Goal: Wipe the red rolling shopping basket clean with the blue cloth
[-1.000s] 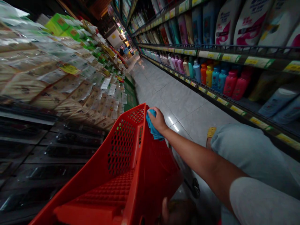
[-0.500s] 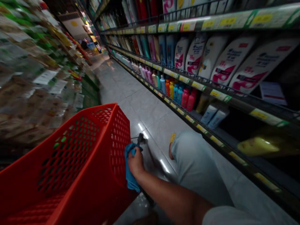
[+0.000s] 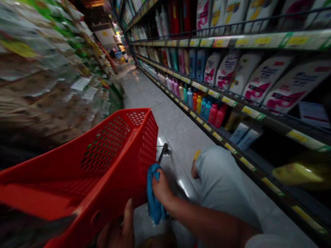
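- Right hand [image 3: 162, 189], below centre, pinches the bunched blue cloth [image 3: 154, 203], which hangs at the red cart's [image 3: 124, 175] lower right.
- Left hand [image 3: 117, 229], bottom edge, left of the cloth, thumb raised; I cannot tell whether it grips.

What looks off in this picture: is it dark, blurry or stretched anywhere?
In the head view, the light is dim, with bright streaks of glare on the floor; the stacked packets at left are smeared by blur; the white bottles at far right look stretched and slanted; the left hand sits in shadow.
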Demonstrator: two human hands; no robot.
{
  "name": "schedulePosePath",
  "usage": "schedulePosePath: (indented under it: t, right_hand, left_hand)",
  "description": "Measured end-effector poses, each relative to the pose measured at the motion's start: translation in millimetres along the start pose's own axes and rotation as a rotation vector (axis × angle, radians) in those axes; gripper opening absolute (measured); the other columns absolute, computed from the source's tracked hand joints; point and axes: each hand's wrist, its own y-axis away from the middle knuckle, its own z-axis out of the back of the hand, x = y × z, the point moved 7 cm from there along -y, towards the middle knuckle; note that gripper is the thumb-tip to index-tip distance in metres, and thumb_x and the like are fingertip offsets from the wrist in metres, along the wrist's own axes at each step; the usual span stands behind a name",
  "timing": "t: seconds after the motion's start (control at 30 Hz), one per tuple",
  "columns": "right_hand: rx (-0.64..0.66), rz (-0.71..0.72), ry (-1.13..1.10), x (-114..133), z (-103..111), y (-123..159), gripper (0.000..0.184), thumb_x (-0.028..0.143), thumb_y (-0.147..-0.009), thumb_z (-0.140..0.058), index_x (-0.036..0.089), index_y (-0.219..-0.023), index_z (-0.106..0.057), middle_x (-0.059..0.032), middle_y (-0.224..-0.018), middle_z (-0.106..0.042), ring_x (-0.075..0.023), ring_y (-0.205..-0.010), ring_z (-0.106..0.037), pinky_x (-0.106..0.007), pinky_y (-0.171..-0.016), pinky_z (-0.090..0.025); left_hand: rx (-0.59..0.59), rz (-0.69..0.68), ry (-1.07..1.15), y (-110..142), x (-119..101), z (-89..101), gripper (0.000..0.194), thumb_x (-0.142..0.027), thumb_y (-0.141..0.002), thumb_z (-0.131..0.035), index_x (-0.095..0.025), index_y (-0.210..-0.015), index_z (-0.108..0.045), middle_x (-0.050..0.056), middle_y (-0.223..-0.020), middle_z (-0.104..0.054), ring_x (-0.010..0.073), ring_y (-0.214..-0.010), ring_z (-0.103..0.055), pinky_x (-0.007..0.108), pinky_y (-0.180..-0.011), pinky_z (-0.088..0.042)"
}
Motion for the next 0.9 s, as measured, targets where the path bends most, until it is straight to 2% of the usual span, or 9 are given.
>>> schedulePosePath:
  t: [0.03,0.07,0.13,0.23,0.3,0.47,0.63,0.77,0.9]
  right_hand:
    - [0.061,0.003,-0.028,12,3,3,0.01,0.02,-0.087,-0.054,0.023,-0.096,-0.059,-0.0014,-0.084,-0.069,-0.0197,-0.078,-0.07,-0.031,-0.072,-0.058]
    - [0.106,0.02,-0.045,28,8,4,0.012,0.03,-0.09,-0.055,0.023,-0.099,-0.06,-0.0001,-0.079,-0.068,-0.0192,-0.07,-0.068,-0.03,-0.065,-0.057]
    - [0.196,0.136,-0.018,64,22,1,0.02,0.037,-0.089,-0.06,0.022,-0.103,-0.063,-0.0008,-0.083,-0.07,-0.0191,-0.074,-0.068,-0.032,-0.071,-0.057]
    - [0.37,0.407,0.223,112,45,3,0.017,0.025,-0.082,-0.068,0.022,-0.098,-0.067,-0.0042,-0.099,-0.073,-0.0214,-0.094,-0.069,-0.037,-0.092,-0.052]
    - [0.451,0.506,0.412,130,61,11,0.021,0.017,-0.076,-0.071,0.022,-0.097,-0.068,-0.0047,-0.101,-0.073,-0.0223,-0.097,-0.068,-0.038,-0.093,-0.05]
    - [0.591,0.536,0.509,155,87,39,0.007,0.02,-0.086,-0.065,0.022,-0.093,-0.067,-0.002,-0.093,-0.074,-0.0203,-0.09,-0.068,-0.032,-0.084,-0.049]
    - [0.679,0.516,0.375,163,92,66,0.018,0.036,-0.093,-0.06,0.024,-0.1,-0.07,-0.0032,-0.101,-0.074,-0.0219,-0.094,-0.068,-0.034,-0.087,-0.05]
    - [0.654,0.55,0.361,162,96,87,0.024,0.043,-0.093,-0.06,0.025,-0.104,-0.072,-0.0056,-0.107,-0.073,-0.0248,-0.103,-0.067,-0.037,-0.094,-0.05]
    - [0.796,0.576,0.354,166,99,118,0.024,0.044,-0.094,-0.061,0.026,-0.106,-0.071,-0.0051,-0.108,-0.072,-0.0228,-0.101,-0.067,-0.034,-0.094,-0.051]
  left_hand:
    - [-0.006,-0.008,-0.043,3,-2,4.0,0.036,-0.038,-0.096,-0.051,-0.019,-0.11,-0.078,0.01,-0.068,-0.072,0.0246,-0.072,-0.07,0.034,-0.071,-0.058]
    - [0.0,-0.002,-0.061,6,-5,7.6,0.037,-0.037,-0.096,-0.049,-0.019,-0.11,-0.078,0.011,-0.072,-0.074,0.0248,-0.074,-0.072,0.033,-0.071,-0.058]
    - [0.05,0.031,-0.074,12,-13,13.0,0.038,-0.037,-0.098,-0.047,-0.021,-0.11,-0.078,0.013,-0.088,-0.079,0.0244,-0.079,-0.075,0.031,-0.072,-0.059]
    - [0.155,0.134,-0.003,23,-30,19.4,0.035,-0.042,-0.1,-0.048,-0.026,-0.098,-0.079,0.006,-0.089,-0.081,0.0202,-0.078,-0.077,0.026,-0.068,-0.059]
    - [0.2,0.192,0.135,31,-45,21.4,0.032,-0.044,-0.1,-0.051,-0.028,-0.094,-0.078,0.001,-0.086,-0.081,0.0169,-0.079,-0.077,0.022,-0.07,-0.06]
    - [0.034,0.124,0.402,34,-87,24.4,0.029,-0.035,-0.1,-0.053,-0.027,-0.121,-0.072,0.003,-0.116,-0.078,0.017,-0.107,-0.074,0.026,-0.096,-0.059]
    - [-0.138,-0.011,0.354,42,-120,18.1,0.054,-0.03,-0.1,-0.055,-0.03,-0.152,-0.042,0.008,-0.153,-0.054,0.0211,-0.141,-0.053,0.04,-0.114,-0.05]
    - [-0.19,0.003,0.295,59,-128,15.3,0.066,-0.03,-0.099,-0.056,-0.031,-0.158,-0.028,0.012,-0.157,-0.045,0.0241,-0.145,-0.045,0.044,-0.115,-0.048]
    - [-0.204,0.117,0.439,65,-123,29.0,0.059,-0.031,-0.096,-0.058,-0.032,-0.152,-0.041,0.009,-0.151,-0.052,0.0261,-0.143,-0.043,0.05,-0.119,-0.04]
